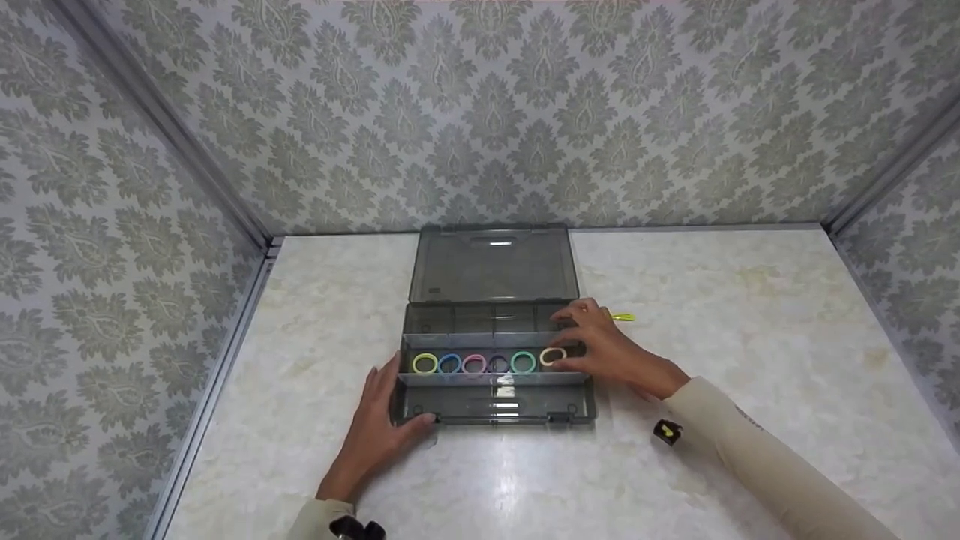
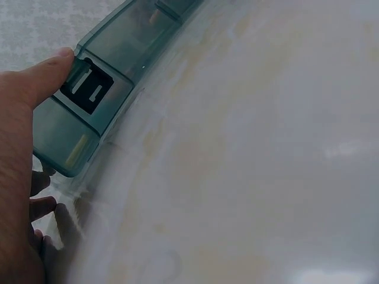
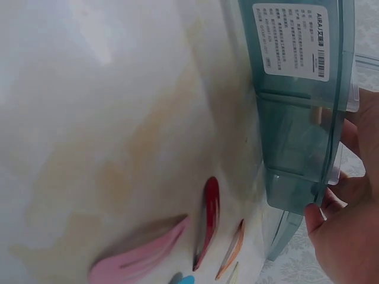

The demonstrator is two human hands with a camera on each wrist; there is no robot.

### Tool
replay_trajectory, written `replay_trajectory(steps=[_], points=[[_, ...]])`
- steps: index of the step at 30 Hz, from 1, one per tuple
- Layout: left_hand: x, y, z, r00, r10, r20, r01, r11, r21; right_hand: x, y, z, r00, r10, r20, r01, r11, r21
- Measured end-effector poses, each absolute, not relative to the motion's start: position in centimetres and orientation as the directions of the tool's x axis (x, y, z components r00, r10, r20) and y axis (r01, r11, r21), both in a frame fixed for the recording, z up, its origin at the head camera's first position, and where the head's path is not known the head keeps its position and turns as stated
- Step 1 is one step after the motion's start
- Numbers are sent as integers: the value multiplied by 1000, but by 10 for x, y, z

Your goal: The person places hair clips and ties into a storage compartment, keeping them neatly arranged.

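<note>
Reaching with nearer right hand (image 1: 604, 346) over right end of box (image 1: 459, 399) to cream ring (image 1: 542, 359) (pinched or not, cannot tell); gripping front-left corner with left hand (image 1: 377, 427).

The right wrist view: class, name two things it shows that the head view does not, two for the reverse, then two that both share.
Only the right wrist view: the white printed label on the box's outer wall, and the red curved piece lying on the table.

Only the head view: the left hand at the box's corner, and the yellow ring at the row's left end.

Both: the box and the right hand.
</note>
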State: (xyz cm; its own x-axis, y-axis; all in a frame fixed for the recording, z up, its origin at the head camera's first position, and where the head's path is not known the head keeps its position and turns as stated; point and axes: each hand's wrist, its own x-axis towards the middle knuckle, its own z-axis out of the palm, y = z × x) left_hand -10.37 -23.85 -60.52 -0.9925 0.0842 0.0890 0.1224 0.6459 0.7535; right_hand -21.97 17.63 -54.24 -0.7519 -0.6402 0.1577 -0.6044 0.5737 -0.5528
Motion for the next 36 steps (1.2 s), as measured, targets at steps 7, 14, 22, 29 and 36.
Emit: replay_trajectory(steps=[7,14,22,29,36], points=[[-104,-240,-606,-989,97,114,150,639,754,-224,172,-540,-726,-679,109,-619,577,-532],[-104,-240,-608,-988,97,123,157,645,748,-226,168,-539,-707,-700,105,-652,587,-480],[-104,-241,-608,-988,99,116,152,638,755,-226,166,-537,-705,-706,67,-651,608,-455],[-104,-240,-608,-988,106,110,152,634,758,-225,173,-536,-710,-698,88,-630,575,-521],[-104,-239,-608,-993,86,86,121,633,764,-220,190,-532,-743,-648,168,-590,515,-622]])
